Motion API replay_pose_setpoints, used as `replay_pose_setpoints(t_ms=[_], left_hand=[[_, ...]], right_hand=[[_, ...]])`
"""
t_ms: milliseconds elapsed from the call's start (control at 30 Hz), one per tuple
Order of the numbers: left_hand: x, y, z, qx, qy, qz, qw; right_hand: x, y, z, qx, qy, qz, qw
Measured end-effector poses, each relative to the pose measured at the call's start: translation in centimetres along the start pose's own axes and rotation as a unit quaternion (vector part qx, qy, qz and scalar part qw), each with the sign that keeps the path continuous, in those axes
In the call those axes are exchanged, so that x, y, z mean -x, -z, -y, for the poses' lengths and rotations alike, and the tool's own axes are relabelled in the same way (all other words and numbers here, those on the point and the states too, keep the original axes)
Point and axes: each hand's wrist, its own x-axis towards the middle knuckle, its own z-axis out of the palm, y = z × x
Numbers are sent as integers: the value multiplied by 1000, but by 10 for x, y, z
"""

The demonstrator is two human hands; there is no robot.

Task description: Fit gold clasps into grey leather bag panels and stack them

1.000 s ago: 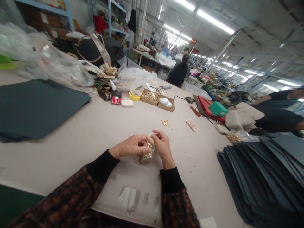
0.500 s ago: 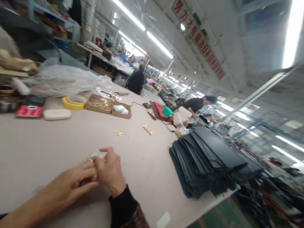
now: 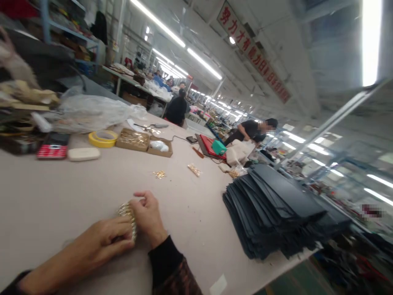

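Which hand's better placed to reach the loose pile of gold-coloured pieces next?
Likely the right hand: it's nearer the loose pile of gold-coloured pieces than the left hand, though both are at the bagged pieces.

cool white light falls from ceiling tubes (image 3: 159, 24), one at upper right glaring into a blown-out strip. the counter (image 3: 190, 229) is evenly lit, a soft shadow lying under the hands (image 3: 104, 239). wide-angle distortion stretches the edges, the farther letters on the sign (image 3: 252, 53) smear, and the distant room looks hazy.
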Motion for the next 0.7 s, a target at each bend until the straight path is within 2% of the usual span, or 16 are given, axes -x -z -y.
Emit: replay_pose_setpoints(t_ms=[33, 67, 100, 167, 233, 333, 500, 600, 700], left_hand=[[-1, 4, -9, 19, 26, 17, 999], [-3, 7, -14, 38, 48, 4, 998], [-4, 9, -17, 49, 73, -50, 995], [-7, 10, -12, 60, 178, -214, 959], [-7, 9, 0, 65, 235, -266, 933], [-4, 7, 12, 96, 258, -227, 934], [-3, 8, 10, 131, 237, -167, 948], [-3, 8, 7, 137, 233, -171, 947], [-2, 5, 6, 133, 240, -198, 941]], right_hand=[[1, 0, -1, -3, 14, 12, 1000], [3, 1, -2, -2, 30, 19, 999], [3, 2, -2, -2, 45, 28, 999], [2, 3, -2, -14, 65, 59, 996], [2, 4, 0, -24, 73, 90, 993], [5, 6, 5, -9, 82, 116, 990], [9, 13, 10, 29, 94, 113, 989], [11, 17, 13, 70, 121, 109, 984], [16, 21, 17, 117, 157, 101, 975]])
